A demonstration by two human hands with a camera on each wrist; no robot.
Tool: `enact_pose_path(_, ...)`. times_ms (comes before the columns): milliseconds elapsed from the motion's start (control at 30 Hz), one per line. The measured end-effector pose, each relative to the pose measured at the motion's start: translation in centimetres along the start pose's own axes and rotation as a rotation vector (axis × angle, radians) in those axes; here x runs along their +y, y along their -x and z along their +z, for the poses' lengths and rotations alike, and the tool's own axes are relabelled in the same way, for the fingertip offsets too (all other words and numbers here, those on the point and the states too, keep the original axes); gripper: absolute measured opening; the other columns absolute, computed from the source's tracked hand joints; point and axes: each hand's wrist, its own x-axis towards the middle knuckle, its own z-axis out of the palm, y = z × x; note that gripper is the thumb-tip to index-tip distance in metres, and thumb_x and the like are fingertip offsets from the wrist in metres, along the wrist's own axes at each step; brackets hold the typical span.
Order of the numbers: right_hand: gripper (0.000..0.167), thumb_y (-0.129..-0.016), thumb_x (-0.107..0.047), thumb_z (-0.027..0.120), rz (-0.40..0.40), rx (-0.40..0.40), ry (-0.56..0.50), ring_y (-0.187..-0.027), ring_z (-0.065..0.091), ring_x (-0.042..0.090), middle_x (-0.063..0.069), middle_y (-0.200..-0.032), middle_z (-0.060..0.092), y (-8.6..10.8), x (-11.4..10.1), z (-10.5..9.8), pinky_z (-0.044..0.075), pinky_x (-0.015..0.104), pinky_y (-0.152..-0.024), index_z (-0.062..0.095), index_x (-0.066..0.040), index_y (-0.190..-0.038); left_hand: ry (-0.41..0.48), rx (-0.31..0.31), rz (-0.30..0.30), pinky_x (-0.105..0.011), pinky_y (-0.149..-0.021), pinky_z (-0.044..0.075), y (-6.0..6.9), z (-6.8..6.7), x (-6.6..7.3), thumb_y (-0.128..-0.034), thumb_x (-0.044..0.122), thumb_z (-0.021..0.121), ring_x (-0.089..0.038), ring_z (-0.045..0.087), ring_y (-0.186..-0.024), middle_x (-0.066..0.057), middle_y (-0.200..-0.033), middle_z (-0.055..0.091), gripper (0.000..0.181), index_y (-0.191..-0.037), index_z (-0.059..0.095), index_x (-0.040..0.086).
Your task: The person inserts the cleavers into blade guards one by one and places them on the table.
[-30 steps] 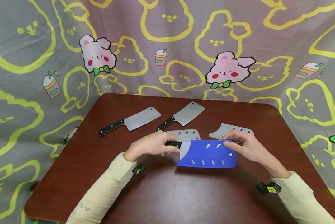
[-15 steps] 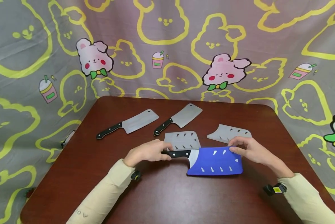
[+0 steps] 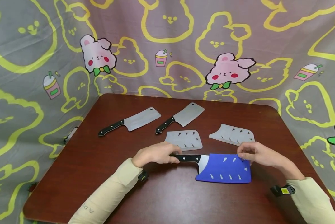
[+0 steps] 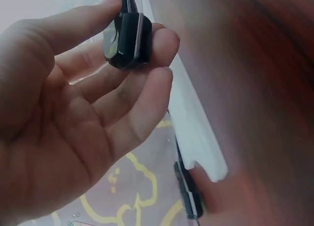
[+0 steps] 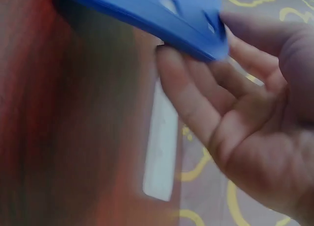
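Black handle (image 3: 190, 158) in curled left hand (image 3: 158, 153)

faint letters (image 3: 87, 208), left sleeve (image 3: 108, 192), not readable

My left sleeve (image 3: 107, 191): long, pale cream cloth, softly creased, with faint grey lettering (image 3: 88, 209) too distorted to read in full.
My left cuff (image 3: 128, 171): a broad band of the same cream cloth.
My left wrist device (image 3: 143, 176): small, dark, compact.
My right sleeve (image 3: 313, 199): matching cream cloth.
My right wrist device (image 3: 283, 190): black, blocky, with a bright yellow patch (image 3: 284, 191).
My left hand (image 3: 157, 154) and right hand (image 3: 262, 155): bare.
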Motion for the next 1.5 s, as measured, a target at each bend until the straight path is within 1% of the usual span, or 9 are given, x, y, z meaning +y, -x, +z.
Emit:
enact_pose_path(200,0.012,-0.098,-0.023,0.060,0.037,-0.058,0.062,-0.078,0.062,0.011,0.003,-0.090,0.064,0.6,0.0,-1.2,0.056,0.032,-0.064,0.065,-0.014,-0.103,0.027,-0.013,0.023,-0.025,-0.076,0.049,-0.1,-0.5,0.3,-0.0968,0.034,0.062,-0.005,0.058,-0.079,0.007,-0.092,0.068,0.028,-0.119,0.066,0.017)
enact_pose_path(367,0.019,-0.098,-0.023,0.059,0.118,-0.048,0.116,-0.078,0.062,0.016,0.008,-0.091,0.065,0.8,-0.5,-2.5,0.056,0.029,-0.066,0.066,-0.006,-0.105,0.041,0.052,0.044,-0.024,-0.072,0.047,0.3,-1.4,0.0,-0.1001,0.032,0.057,-0.005,0.057,-0.077,0.007,-0.093,0.068,0.023,-0.113,0.069,0.018)
enact_pose_path(600,0.020,-0.098,-0.023,0.060,0.106,0.032,0.178,-0.077,0.063,0.017,0.008,-0.092,0.067,-0.1,-1.5,-3.2,0.056,0.029,-0.066,0.064,-0.005,-0.107,0.041,0.170,0.038,-0.024,-0.063,0.044,0.3,-3.6,-0.6,-0.1006,0.029,0.056,-0.004,0.051,-0.063,0.006,-0.088,0.067,0.020,-0.108,0.070,0.016)
enact_pose_path(700,0.022,-0.098,-0.024,0.061,0.094,0.079,0.204,-0.076,0.062,0.017,0.007,-0.092,0.067,-0.7,-1.8,-3.2,0.055,0.030,-0.065,0.064,-0.005,-0.108,0.063,0.209,0.011,-0.023,-0.058,0.041,0.0,-4.3,-1.3,-0.1008,0.028,0.056,-0.004,0.049,-0.057,0.004,-0.087,0.066,0.021,-0.110,0.069,0.014)
enact_pose_path(833,0.020,-0.097,-0.023,0.062,0.057,0.139,0.226,-0.073,0.062,0.017,0.007,-0.089,0.067,-1.4,-2.0,-3.2,0.054,0.031,-0.063,0.065,-0.007,-0.107,0.059,0.257,-0.030,-0.024,-0.060,0.041,-0.5,-4.7,-2.7,-0.1012,0.028,0.055,-0.006,0.048,-0.057,0.003,-0.084,0.065,0.022,-0.111,0.069,0.013)
enact_pose_path(933,0.019,-0.097,-0.025,0.062,0.051,0.172,0.244,-0.074,0.062,0.019,0.006,-0.086,0.066,-1.9,-2.0,-3.3,0.053,0.031,-0.060,0.065,-0.008,-0.106,0.066,0.285,-0.060,-0.026,-0.067,0.044,-0.8,-4.8,-3.8,-0.1013,0.027,0.054,-0.009,0.050,-0.064,0.001,-0.092,0.068,0.023,-0.111,0.069,0.012)
enact_pose_path(1100,0.022,-0.097,-0.030,0.062,0.096,0.216,0.323,-0.074,0.057,0.018,0.004,-0.086,0.064,-2.7,-1.9,-3.8,0.047,0.029,-0.057,0.065,-0.011,-0.107,0.078,0.331,-0.130,-0.033,-0.077,0.049,-1.2,-4.9,-5.2,-0.1011,0.027,0.054,-0.014,0.059,-0.081,-0.004,-0.107,0.070,0.024,-0.113,0.067,0.011)
enact_pose_path(1300,0.027,-0.094,-0.028,0.066,0.116,0.233,0.400,-0.086,0.060,0.019,0.007,-0.100,0.068,-3.0,-1.6,-4.2,0.050,0.033,-0.068,0.064,-0.008,-0.112,0.061,0.399,-0.219,-0.036,-0.078,0.049,-1.7,-5.0,-6.6,-0.1002,0.027,0.056,-0.017,0.061,-0.082,-0.006,-0.104,0.069,0.022,-0.113,0.065,0.012)
enact_pose_path(1500,0.048,-0.093,-0.034,0.067,0.185,0.206,0.416,-0.108,0.060,0.038,0.022,-0.119,0.063,-3.4,-0.3,-4.2,0.052,0.052,-0.083,0.055,-0.002,-0.127,0.056,0.435,-0.267,-0.036,-0.075,0.049,-2.3,-4.9,-7.8,-0.0993,0.026,0.057,-0.021,0.060,-0.083,-0.008,-0.106,0.068,0.021,-0.113,0.063,0.011)
